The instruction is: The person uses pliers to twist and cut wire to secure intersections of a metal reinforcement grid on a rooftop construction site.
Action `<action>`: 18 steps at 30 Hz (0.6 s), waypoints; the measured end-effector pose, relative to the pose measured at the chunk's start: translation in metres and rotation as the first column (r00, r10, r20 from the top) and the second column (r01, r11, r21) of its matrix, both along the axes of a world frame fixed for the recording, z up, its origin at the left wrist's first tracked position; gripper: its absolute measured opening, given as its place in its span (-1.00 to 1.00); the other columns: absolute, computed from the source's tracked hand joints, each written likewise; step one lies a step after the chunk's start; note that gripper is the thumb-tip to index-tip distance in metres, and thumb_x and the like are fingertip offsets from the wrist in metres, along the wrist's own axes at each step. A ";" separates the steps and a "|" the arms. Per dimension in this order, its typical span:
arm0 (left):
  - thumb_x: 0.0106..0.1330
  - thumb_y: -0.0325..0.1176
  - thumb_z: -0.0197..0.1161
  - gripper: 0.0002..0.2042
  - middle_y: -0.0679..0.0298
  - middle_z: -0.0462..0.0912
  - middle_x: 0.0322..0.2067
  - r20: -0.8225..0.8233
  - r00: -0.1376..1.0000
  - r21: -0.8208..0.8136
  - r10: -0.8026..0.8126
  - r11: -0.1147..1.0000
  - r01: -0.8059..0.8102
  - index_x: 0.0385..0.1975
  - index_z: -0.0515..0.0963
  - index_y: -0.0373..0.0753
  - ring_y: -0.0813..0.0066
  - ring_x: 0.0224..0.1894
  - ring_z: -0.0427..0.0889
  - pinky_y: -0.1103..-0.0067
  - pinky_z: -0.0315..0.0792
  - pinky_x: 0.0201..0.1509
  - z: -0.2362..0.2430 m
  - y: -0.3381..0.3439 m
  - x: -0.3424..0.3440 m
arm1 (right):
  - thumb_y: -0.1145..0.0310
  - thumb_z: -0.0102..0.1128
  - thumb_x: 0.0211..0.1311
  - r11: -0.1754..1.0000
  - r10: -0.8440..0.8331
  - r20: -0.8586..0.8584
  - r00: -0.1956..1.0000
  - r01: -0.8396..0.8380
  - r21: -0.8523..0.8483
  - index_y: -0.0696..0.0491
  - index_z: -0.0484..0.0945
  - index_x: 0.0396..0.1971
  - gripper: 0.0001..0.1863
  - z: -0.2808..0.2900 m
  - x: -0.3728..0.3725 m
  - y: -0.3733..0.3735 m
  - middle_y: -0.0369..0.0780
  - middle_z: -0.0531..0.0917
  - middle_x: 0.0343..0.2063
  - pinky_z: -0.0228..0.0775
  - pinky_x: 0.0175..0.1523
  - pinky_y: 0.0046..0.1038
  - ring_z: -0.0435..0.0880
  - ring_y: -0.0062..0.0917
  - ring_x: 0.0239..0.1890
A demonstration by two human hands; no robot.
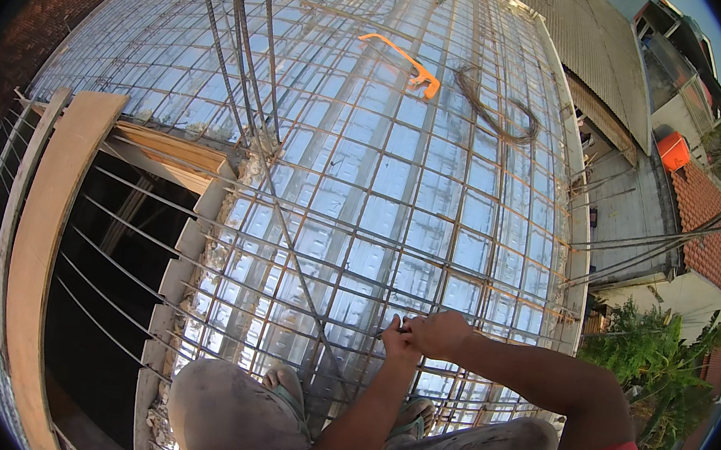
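Both hands meet low over a grid of thin steel rebar, which lies above shiny corrugated metal decking. My left hand is closed, its fingers pinched together close to a bar. Against it, my right hand is curled shut from the right side. Whatever small thing is between the fingers is too small and hidden to make out. Farther ahead on the grid lie an orange hacksaw and a loose coil of thin dark wire.
A dark opening crossed by bars lies to the left, with a wooden plank along its far side. Upright rebar rises near its corner. My sandalled feet rest on the grid. A roof edge runs along the right.
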State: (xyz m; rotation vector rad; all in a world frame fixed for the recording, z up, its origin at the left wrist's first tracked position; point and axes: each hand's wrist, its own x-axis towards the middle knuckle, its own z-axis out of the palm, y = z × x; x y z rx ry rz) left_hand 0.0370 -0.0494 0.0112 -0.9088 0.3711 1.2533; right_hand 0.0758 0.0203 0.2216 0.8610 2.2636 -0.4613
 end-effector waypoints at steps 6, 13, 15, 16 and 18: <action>0.53 -0.09 -0.06 -0.65 0.33 0.49 -0.60 0.096 0.967 0.147 0.238 0.957 -0.250 -0.45 0.39 -0.19 0.35 -0.36 0.55 0.39 0.50 -0.12 -0.001 -0.011 0.020 | -0.01 0.10 0.36 0.261 -0.836 0.295 0.463 0.808 -0.529 0.19 0.59 -0.24 -0.53 -0.021 0.020 0.024 -0.20 0.60 -0.63 0.44 -0.65 -0.38 0.61 -0.41 -0.70; 0.59 -0.09 -0.19 -0.56 0.30 0.36 -0.64 0.122 0.991 -0.138 0.059 0.990 -0.042 -0.53 0.33 -0.23 0.37 -0.52 0.38 0.40 0.46 -0.28 -0.043 -0.006 0.007 | 0.09 0.12 0.35 0.978 0.139 -0.111 0.984 -0.119 0.173 0.15 0.52 0.06 -0.53 -0.006 0.026 -0.033 -0.02 0.57 -0.06 0.57 -0.05 -0.21 0.64 -0.19 -0.04; 0.57 -0.03 -0.17 -0.61 0.24 0.49 -0.42 0.157 0.986 -0.115 -0.062 0.990 0.081 -0.31 0.38 -0.24 0.36 -0.34 0.50 0.34 0.49 -0.08 -0.024 -0.009 0.019 | 0.19 0.27 0.19 0.942 0.214 -0.195 0.957 -0.149 0.301 0.14 0.53 0.07 -0.51 -0.034 0.060 -0.030 -0.17 0.65 -0.32 0.54 -0.23 -0.35 0.69 -0.34 -0.29; 0.56 0.02 -0.16 -0.58 0.16 0.53 -0.29 0.211 0.977 0.054 0.019 0.998 -0.031 -0.19 0.39 -0.28 0.26 -0.19 0.54 0.25 0.47 0.04 -0.033 -0.018 0.025 | 0.15 0.25 0.23 0.972 0.096 -0.161 0.982 -0.057 0.230 0.13 0.56 0.01 -0.56 -0.049 0.069 -0.014 -0.18 0.66 -0.40 0.53 -0.29 -0.36 0.68 -0.36 -0.37; 0.56 0.05 -0.15 -0.53 0.06 0.57 -0.12 0.140 0.990 0.136 0.020 0.990 -0.039 -0.05 0.38 -0.33 0.11 -0.02 0.58 0.14 0.46 0.16 -0.035 -0.030 0.027 | 0.08 0.19 0.31 0.987 -0.147 -0.084 0.985 0.153 0.059 0.11 0.62 -0.11 -0.61 -0.082 0.082 0.008 -0.22 0.67 -0.54 0.50 -0.41 -0.38 0.66 -0.41 -0.55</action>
